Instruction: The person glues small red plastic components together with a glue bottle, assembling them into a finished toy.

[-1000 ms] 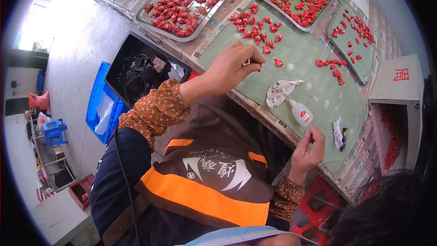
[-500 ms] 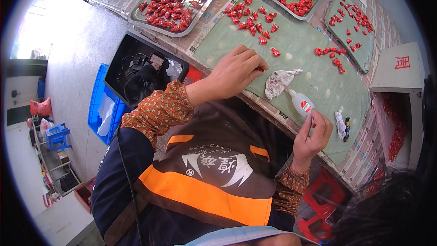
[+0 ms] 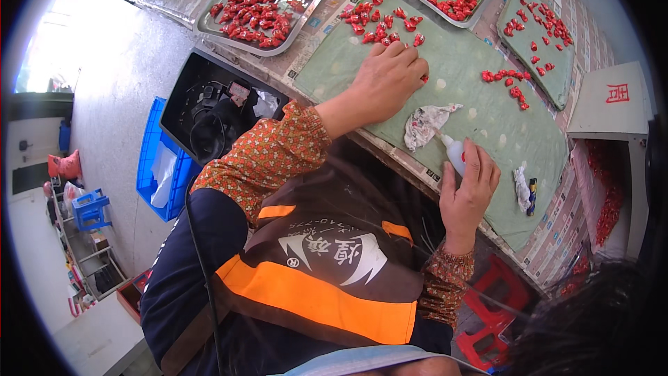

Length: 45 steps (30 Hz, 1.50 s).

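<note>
My left hand (image 3: 392, 83) is over the green mat (image 3: 487, 122), its fingers curled together just below a cluster of small red figure-like pieces (image 3: 384, 26). A small red piece (image 3: 424, 79) shows at its index fingertip; the thumb is hidden. My right hand (image 3: 472, 184) is closed around a small white squeeze bottle (image 3: 456, 154), tilted so that its narrow tip meets or nearly meets a crumpled, stained white cloth or tissue (image 3: 426, 127). Farther right on the mat lie several more red pieces (image 3: 513, 85), some in a row.
Two metal trays (image 3: 292, 38) of red pieces stand along the back, with a green board (image 3: 550, 73) of pieces at right. A crumpled tissue (image 3: 522, 191) and a dark tube (image 3: 532, 197) lie near the right edge. A black bin (image 3: 184, 90) adjoins the table's left edge.
My left hand has moved up and right, from beside the cloth to the red pieces. My right hand has shifted slightly up and wraps more of the bottle.
</note>
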{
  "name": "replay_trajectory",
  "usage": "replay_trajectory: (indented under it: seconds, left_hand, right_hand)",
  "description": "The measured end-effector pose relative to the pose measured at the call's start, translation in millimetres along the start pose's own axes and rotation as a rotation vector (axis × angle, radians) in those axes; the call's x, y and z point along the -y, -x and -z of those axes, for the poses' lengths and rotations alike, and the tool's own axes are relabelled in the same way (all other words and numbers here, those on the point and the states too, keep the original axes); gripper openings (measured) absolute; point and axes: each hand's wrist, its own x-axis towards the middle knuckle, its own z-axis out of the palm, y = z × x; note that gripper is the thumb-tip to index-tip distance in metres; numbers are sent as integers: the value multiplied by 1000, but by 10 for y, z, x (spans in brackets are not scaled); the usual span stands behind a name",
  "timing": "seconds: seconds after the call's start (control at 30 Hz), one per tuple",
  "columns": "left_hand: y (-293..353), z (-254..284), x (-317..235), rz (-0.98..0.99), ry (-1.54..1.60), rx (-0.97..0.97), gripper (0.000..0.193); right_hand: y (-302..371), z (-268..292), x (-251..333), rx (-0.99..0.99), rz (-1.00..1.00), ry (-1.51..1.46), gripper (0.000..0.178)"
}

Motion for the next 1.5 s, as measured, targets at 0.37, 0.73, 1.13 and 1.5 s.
replay_trajectory:
  seconds: [0.37, 0.73, 1.13, 1.5]
  left_hand:
    - [118, 312, -190, 173, 545, -15, 14]
    - [742, 473, -436, 646, 1865, 342, 27]
    - [1165, 516, -635, 961, 2181, 380, 31]
    - [1433, 449, -610, 1094, 2287, 360, 23]
  right_hand:
    - [45, -35, -94, -41, 8, -59, 46]
    - [230, 119, -13, -77, -275, -520, 33]
    - [538, 290, 394, -20, -364, -841, 43]
    - [644, 255, 521, 0, -319, -881, 41]
